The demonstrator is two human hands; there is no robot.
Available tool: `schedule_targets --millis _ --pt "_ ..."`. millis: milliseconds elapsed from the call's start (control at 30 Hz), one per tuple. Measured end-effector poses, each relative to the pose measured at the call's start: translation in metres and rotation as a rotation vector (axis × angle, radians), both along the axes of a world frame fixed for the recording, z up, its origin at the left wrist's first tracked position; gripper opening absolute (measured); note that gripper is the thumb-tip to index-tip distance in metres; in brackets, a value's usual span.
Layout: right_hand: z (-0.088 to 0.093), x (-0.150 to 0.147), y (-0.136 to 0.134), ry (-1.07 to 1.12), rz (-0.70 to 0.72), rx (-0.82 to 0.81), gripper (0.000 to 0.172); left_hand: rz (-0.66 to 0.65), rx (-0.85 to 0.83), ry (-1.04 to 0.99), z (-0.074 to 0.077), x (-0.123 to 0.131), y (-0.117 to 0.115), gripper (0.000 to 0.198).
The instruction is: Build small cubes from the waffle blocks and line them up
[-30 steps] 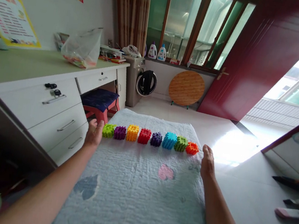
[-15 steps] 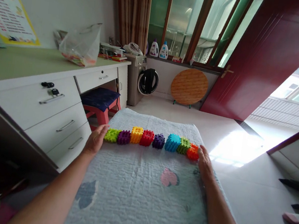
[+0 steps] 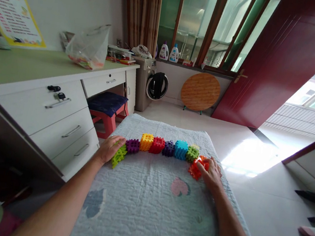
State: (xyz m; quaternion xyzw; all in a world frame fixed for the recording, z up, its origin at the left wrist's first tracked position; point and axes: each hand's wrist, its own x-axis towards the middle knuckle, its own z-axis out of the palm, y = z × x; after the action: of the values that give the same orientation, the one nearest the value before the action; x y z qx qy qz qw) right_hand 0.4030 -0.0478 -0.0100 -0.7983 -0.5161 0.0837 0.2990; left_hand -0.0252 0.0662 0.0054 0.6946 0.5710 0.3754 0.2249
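Note:
A bent row of openwork plastic cube blocks lies across the quilted cloth (image 3: 140,204). My left hand (image 3: 109,149) is closed over the lime green block (image 3: 118,157) at the left end, which sits tilted. At the other end, my right hand (image 3: 211,173) has its fingers round the orange block (image 3: 195,169), partly hiding it. Between them, from left to right, are a purple block (image 3: 133,146), a yellow block (image 3: 146,143), a red block (image 3: 157,145), a dark violet block (image 3: 168,148), a blue block (image 3: 180,150) and a green block (image 3: 192,154).
To the left stands a white desk (image 3: 51,104) with drawers and a plastic bag (image 3: 89,49) on top. A red stool (image 3: 110,125) with a dark cushion is by it. Behind are a washing machine (image 3: 144,85), a round wooden tabletop (image 3: 200,91) and a red door (image 3: 257,61).
Both end blocks have swung toward me, the lime green one under my left hand and the orange one in my right. The straight row is now curved, and the gap beside the blue block has closed.

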Motion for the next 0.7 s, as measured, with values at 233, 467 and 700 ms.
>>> schedule_targets --millis 233,467,700 --pt "0.0 0.001 0.003 -0.047 0.023 -0.038 0.061 -0.128 -0.005 0.101 0.0 0.0 -0.002 0.053" --pt "-0.008 0.004 0.005 -0.093 0.013 -0.083 0.072 -0.156 -0.275 -0.298 0.01 -0.001 -0.005 0.059" --pt "-0.003 0.0 0.005 -0.176 0.031 -0.159 0.074 -0.326 -0.486 -0.421 0.028 0.018 -0.023 0.044"
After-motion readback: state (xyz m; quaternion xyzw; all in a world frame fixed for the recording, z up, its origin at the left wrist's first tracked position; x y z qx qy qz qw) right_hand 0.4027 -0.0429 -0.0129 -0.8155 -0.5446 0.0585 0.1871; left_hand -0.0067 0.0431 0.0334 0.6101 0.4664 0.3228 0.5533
